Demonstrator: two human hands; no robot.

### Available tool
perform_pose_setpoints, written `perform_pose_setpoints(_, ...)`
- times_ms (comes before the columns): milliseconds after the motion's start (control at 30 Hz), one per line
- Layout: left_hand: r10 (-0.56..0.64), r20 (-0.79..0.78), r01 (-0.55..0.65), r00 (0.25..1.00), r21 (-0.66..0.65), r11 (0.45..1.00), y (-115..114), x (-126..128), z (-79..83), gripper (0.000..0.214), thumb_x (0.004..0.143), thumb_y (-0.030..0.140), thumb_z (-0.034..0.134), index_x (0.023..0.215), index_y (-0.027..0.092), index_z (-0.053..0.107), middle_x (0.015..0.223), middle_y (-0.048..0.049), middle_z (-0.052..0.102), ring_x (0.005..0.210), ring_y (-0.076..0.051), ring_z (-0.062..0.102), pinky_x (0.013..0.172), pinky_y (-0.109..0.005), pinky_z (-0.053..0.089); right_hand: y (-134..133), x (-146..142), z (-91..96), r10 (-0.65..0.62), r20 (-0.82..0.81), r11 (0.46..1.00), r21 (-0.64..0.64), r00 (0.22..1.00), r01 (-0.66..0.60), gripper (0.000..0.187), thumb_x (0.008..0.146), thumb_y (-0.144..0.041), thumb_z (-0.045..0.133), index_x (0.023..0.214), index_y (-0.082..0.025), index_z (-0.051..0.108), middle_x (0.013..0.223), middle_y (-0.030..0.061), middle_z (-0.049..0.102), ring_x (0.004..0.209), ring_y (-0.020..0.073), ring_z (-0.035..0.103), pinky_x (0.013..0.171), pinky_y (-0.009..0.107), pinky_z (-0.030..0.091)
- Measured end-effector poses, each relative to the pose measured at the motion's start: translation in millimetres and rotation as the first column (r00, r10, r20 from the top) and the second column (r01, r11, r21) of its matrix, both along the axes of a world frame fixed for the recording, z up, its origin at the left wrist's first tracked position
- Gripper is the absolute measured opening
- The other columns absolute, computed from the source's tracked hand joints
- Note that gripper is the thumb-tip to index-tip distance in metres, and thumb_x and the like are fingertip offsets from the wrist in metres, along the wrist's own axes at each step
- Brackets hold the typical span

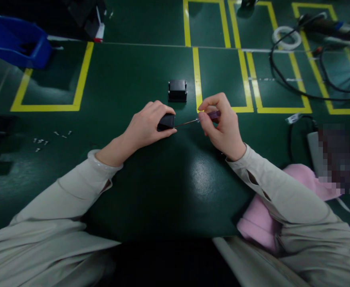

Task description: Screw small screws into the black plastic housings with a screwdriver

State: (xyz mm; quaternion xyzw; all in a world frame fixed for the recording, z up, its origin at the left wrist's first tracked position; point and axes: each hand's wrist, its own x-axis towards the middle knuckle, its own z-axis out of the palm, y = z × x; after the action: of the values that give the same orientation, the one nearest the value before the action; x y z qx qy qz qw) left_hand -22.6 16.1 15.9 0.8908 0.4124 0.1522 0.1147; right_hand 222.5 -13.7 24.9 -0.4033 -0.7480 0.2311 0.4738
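My left hand (146,125) is closed around a small black part (166,121) that rests on the dark green table (139,79). My right hand (221,125) pinches a small screwdriver (206,117) with a purple handle. Its thin metal shaft points left and its tip meets the side of the black part. A second black box-shaped part (177,90) stands alone on the table a little beyond my hands, touched by neither.
Several small screws (47,137) lie at the left. A blue bin (16,40) sits at the far left. Yellow tape lines (196,71) mark fields. Black cables (285,79), a white tape roll (286,37) and tools lie at the back right. A pink cloth (261,217) is under my right arm.
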Motion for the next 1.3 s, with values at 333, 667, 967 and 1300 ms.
perform_pose_setpoints(333,-0.007,-0.008,0.008,1.0,0.031,0.999,0.6,-0.1,-1.9,0.042,0.091,0.045,0.065,0.122,0.018,0.057,0.117,-0.009,0.062,0.109,-0.028,0.059,0.094,-0.042,0.05,-1.1,-0.6,3.5,0.014,0.011,0.999,-0.031,1.0,-0.014,0.021,0.101,-0.041,0.052,0.094,-0.021,0.054,0.071,-0.0054,0.053,0.059,0.0068,0.054,0.058,0.024,0.043)
perform_pose_setpoints(667,0.004,-0.013,-0.004,1.0,0.024,1.0,0.8,0.3,-0.5,0.041,0.093,0.047,0.063,0.122,0.018,0.058,0.116,-0.0093,0.062,0.11,-0.028,0.059,0.095,-0.042,0.05,1.0,-1.6,1.6,0.029,-0.015,0.999,0.013,0.999,-0.029,0.011,0.101,-0.032,0.049,0.1,-0.021,0.051,0.078,-0.0042,0.052,0.065,0.007,0.055,0.062,0.023,0.045)
perform_pose_setpoints(967,-0.001,-0.023,0.002,1.0,0.037,0.999,1.7,-0.9,-0.5,0.043,0.093,0.048,0.062,0.124,0.019,0.058,0.118,-0.0096,0.062,0.11,-0.028,0.058,0.096,-0.041,0.049,0.5,-1.7,3.4,0.039,-0.005,0.999,-0.003,0.999,-0.039,0.005,0.1,-0.027,0.049,0.099,-0.022,0.049,0.07,-0.0074,0.05,0.056,0.0054,0.051,0.06,0.022,0.042)
perform_pose_setpoints(1300,0.006,-0.027,-0.006,1.0,0.019,1.0,0.6,0.2,-0.1,0.042,0.092,0.046,0.063,0.123,0.018,0.057,0.116,-0.01,0.062,0.11,-0.028,0.059,0.095,-0.042,0.049,-1.0,-0.7,5.2,0.028,0.005,0.998,-0.056,1.0,-0.027,0.018,0.102,-0.038,0.051,0.093,-0.023,0.05,0.068,-0.007,0.05,0.055,0.0066,0.05,0.057,0.025,0.04)
